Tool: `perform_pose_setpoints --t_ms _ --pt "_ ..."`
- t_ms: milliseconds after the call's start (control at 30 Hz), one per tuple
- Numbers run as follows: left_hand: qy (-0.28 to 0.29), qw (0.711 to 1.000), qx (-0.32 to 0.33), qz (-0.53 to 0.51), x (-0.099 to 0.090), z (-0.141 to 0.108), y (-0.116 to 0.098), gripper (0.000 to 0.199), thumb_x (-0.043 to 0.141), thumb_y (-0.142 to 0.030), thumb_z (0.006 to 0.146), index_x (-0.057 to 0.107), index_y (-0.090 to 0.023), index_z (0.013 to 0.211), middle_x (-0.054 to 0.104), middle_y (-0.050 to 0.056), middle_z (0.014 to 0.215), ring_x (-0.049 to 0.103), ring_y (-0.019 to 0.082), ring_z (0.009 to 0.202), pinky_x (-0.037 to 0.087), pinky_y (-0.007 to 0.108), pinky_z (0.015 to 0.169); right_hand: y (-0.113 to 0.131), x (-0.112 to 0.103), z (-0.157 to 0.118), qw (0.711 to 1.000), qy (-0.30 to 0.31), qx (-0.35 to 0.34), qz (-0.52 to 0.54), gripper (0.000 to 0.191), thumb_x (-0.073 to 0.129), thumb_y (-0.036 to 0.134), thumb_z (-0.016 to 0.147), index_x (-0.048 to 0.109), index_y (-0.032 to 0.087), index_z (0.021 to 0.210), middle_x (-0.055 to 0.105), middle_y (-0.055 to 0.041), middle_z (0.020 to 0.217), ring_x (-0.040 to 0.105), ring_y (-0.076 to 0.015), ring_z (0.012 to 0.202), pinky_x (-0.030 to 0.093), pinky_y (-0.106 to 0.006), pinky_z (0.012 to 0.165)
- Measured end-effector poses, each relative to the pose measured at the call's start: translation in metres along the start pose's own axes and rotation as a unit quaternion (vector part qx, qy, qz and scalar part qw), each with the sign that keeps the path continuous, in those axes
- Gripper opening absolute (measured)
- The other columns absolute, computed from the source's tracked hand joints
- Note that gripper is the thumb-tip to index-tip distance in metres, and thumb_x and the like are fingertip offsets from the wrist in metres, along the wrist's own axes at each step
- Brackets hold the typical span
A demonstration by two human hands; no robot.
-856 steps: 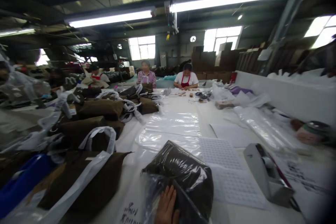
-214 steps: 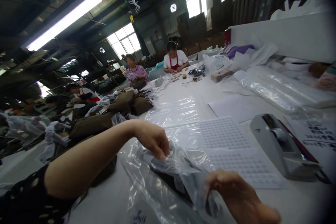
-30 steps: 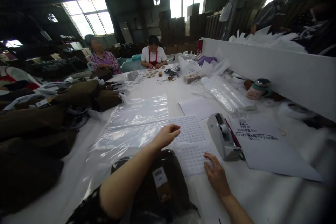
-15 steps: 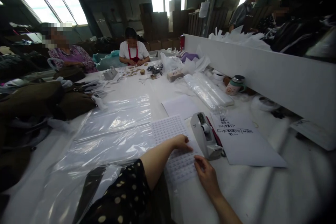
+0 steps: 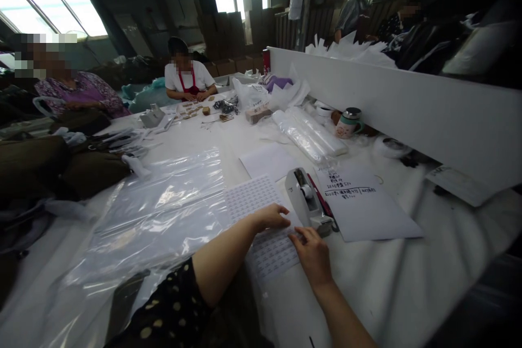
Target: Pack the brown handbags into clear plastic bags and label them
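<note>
A sheet of small printed labels (image 5: 253, 196) lies on the white table in front of me, partly over a clear plastic bag. My left hand (image 5: 272, 217) rests across the sheet, fingers reaching right and a little apart, holding nothing I can see. At the sheet's right edge is my right hand (image 5: 313, 253), thumb and fingers pinched close to the left fingertips. Whatever is in that pinch is too small to make out. Just beyond my hands stands a grey tape dispenser (image 5: 304, 201). Large clear plastic bags (image 5: 163, 201) lie flat to the left.
Handwritten paper (image 5: 367, 212) lies right of the dispenser. Behind it are rolled plastic bags (image 5: 308, 133), a lidded mug (image 5: 348, 124) and a white divider (image 5: 387, 87). Dark olive bags (image 5: 32, 163) are piled left. Two people (image 5: 190, 76) sit across the table; others are beyond the divider.
The view has turned right, so things sit further left. My right hand has moved closer to the left one, its fingers drawn together at the sheet's edge. The left hand stays on the sheet.
</note>
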State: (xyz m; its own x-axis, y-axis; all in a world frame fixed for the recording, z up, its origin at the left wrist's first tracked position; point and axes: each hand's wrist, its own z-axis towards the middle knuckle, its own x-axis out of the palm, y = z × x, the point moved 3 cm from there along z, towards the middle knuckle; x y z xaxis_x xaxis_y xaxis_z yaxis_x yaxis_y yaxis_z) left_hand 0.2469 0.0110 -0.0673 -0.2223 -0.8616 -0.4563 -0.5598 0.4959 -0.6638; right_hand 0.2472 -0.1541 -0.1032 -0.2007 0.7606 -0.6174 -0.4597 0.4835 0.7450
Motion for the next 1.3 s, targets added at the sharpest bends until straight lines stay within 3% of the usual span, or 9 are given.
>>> perform_pose_setpoints --t_ms 200,467,667,767,833,900,967,1133,1300 --pt "-0.039 0.999 -0.008 0.032 0.001 -0.01 -0.01 0.049 0.064 -0.045 0.062 0.065 -0.021 0.104 0.066 0.003 0.093 0.06 0.021 0.088 0.047 0.027 0.077 0.009 0.003 0.0 1.0 -0.011 0.01 0.014 0.03 0.047 0.044 0.088 0.062 0.019 0.084 0.059 -0.0053 0.082 0.056 -0.019 0.078 0.041 -0.03 0.072" --pt "-0.083 0.993 -0.002 0.084 0.008 -0.014 -0.01 0.014 0.06 -0.025 0.061 0.067 -0.016 0.07 0.059 0.0 0.06 0.059 0.019 0.068 0.044 0.024 0.059 0.015 0.012 -0.008 0.996 -0.026 0.033 0.084 0.035 0.049 0.05 0.084 0.051 0.02 0.065 0.052 -0.0033 0.071 0.049 -0.0195 0.07 0.036 -0.032 0.07" --pt "-0.176 0.981 0.041 0.074 -0.012 -0.023 -0.015 0.025 0.059 -0.03 0.073 0.066 -0.014 0.09 0.068 0.008 0.084 0.062 0.025 0.084 0.048 0.035 0.076 0.023 0.004 -0.01 0.972 -0.018 0.117 0.204 0.033 0.059 0.051 0.076 0.055 0.018 0.069 0.054 -0.0026 0.069 0.051 -0.0175 0.066 0.043 -0.031 0.066" --pt "-0.289 0.951 0.093 0.052 -0.036 -0.07 -0.017 0.033 0.051 -0.033 0.082 0.057 -0.016 0.11 0.062 0.01 0.111 0.054 0.024 0.107 0.04 0.038 0.094 0.039 -0.003 -0.011 0.939 0.023 0.162 0.303 0.035 0.054 0.052 0.08 0.053 0.018 0.076 0.051 0.0002 0.065 0.05 -0.0135 0.057 0.047 -0.028 0.056" --pt "-0.37 0.913 0.168 0.038 -0.041 -0.127 -0.011 0.026 0.05 -0.029 0.084 0.057 -0.018 0.107 0.061 0.007 0.111 0.052 0.021 0.109 0.039 0.036 0.096 0.057 -0.004 -0.016 0.874 0.082 0.216 0.427 0.032 0.062 0.049 0.075 0.053 0.018 0.077 0.05 0.0024 0.064 0.049 -0.0109 0.057 0.048 -0.024 0.054" --pt "-0.437 0.855 0.276 0.045 -0.029 -0.195 0.001 0.018 0.051 -0.021 0.083 0.058 -0.019 0.099 0.064 0.006 0.102 0.055 0.019 0.101 0.042 0.034 0.092 0.081 -0.002 -0.023 0.786 0.154 0.274 0.532 0.033 0.074 0.042 0.067 0.051 0.018 0.073 0.047 0.0047 0.063 0.046 -0.0079 0.055 0.045 -0.019 0.05" --pt "-0.468 0.803 0.361 0.078 -0.002 -0.258 0.018 0.016 0.05 -0.013 0.082 0.057 -0.018 0.095 0.066 0.005 0.095 0.058 0.017 0.092 0.045 0.033 0.088 0.109 0.003 -0.03 0.737 0.222 0.306 0.56 0.037 0.079 0.036 0.062 0.048 0.018 0.068 0.04 0.0076 0.056 0.038 -0.0047 0.047 0.038 -0.015 0.041" --pt "-0.544 0.784 0.271 0.125 0.056 -0.346 0.088 0.019 0.051 -0.009 0.08 0.057 -0.018 0.095 0.067 0.005 0.093 0.058 0.018 0.09 0.047 0.034 0.085 0.194 0.037 -0.051 0.722 0.411 0.278 0.483 0.042 0.079 0.04 0.061 0.043 0.018 0.066 0.026 0.0121 0.047 0.017 -0.0011 0.037 0.019 -0.012 0.03" --pt "-0.633 0.76 0.087 0.12 0.048 -0.367 0.158 0.024 0.052 -0.02 0.084 0.057 -0.019 0.107 0.062 0.008 0.106 0.053 0.023 0.103 0.045 0.044 0.09 0.271 0.092 -0.075 0.769 0.499 0.194 0.349 0.037 0.07 0.045 0.062 0.045 0.02 0.07 0.025 0.013 0.041 0.016 -0.0026 0.033 0.015 -0.015 0.03"
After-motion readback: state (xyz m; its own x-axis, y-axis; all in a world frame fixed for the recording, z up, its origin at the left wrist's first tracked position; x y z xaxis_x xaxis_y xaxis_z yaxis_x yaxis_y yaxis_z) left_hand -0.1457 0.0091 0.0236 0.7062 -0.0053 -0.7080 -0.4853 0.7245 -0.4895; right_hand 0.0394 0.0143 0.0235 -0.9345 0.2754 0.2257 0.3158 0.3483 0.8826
